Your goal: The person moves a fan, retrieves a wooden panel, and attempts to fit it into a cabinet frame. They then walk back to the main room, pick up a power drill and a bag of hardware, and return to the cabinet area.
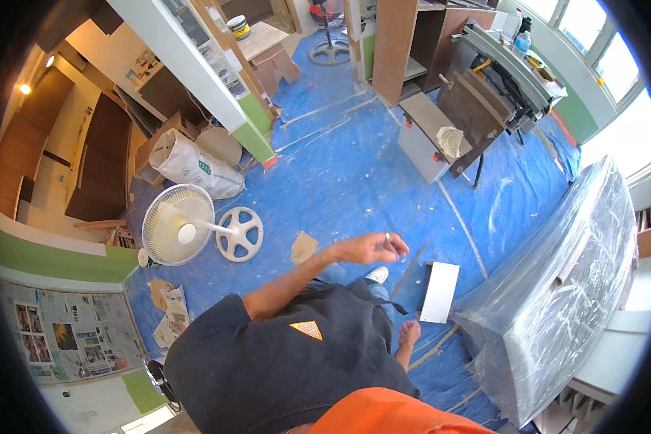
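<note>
Blue plastic [325, 181] is spread below. Fingers are bent on the left hand [372, 248] and right hand [409, 334]; whether something is held can't be told.

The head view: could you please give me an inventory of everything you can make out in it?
Sheeting: count unclear, blue, floor
Fan: one, white, left of centre
Sack: one, white, beyond fan
Box-like piece: one, white-topped, right of centre
Wrapped bulk: one, grey, right
Latched box: one, grey, upper right
Cabinetry: several, brown, top and left
Tub: one, yellow-and-dark, top
Newspapers: several, grey, lower left
Lights: two, yellow, upper left
Windows: several, bright, upper right
Shirt: one, dark, lower centre
Left hand: one, bare, centre
Right hand: one, bare, lower right of centre
</note>
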Demonstrator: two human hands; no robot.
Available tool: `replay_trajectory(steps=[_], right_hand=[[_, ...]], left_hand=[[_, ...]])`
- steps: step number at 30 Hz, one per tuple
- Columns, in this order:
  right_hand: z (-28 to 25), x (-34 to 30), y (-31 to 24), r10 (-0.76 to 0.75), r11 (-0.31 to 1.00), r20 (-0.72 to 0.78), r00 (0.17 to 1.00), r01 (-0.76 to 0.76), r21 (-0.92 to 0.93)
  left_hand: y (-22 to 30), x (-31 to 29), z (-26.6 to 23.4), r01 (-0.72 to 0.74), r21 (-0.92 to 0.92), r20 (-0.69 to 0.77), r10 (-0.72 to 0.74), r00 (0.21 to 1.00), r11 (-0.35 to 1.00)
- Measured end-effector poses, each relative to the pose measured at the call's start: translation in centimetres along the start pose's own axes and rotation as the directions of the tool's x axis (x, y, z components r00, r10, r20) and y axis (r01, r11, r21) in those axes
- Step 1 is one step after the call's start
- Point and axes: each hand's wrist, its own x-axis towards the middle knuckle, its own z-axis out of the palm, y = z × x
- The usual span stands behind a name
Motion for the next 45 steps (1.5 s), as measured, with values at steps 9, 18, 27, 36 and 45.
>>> replay_trajectory(steps=[9, 18, 27, 36, 45], right_hand=[[5.2, 3.1, -17.0, -0.208, 0.969, -0.057, 0.977, 0.214, 0.128], [10.4, 1.0, -6.7, -0.003, 1.0, -0.085, 0.996, 0.003, 0.001], [19.4, -5.2, -5.3, -0.267, 0.963, -0.536, 0.801, 0.201, -0.179], [17.2, -11.9, -8.4, 0.208, 0.903, -0.639, 0.741, 0.105, 0.416], [16.6, -12.8, 2.9, 0.366, 0.787, -0.614, 0.699, 0.12, 0.605]], left_hand=[[1.0, 10.6, -5.4, 0.053, -0.062, 0.054, -0.05, 0.997, 0.997], [3.1, 22.8, -11.0, 0.064, 0.054, 0.439, -0.081, 0.895, 0.996], [5.6, 36.6, -19.5, 0.02, 0.027, 0.443, -0.03, 0.896, 0.999], [3.4, 42.4, -11.3, 0.162, -0.006, 0.627, -0.123, 0.769, 0.987], [1.7, 35.0, 6.9, 0.08, 0.239, 0.896, -0.252, 0.367, 0.968]])
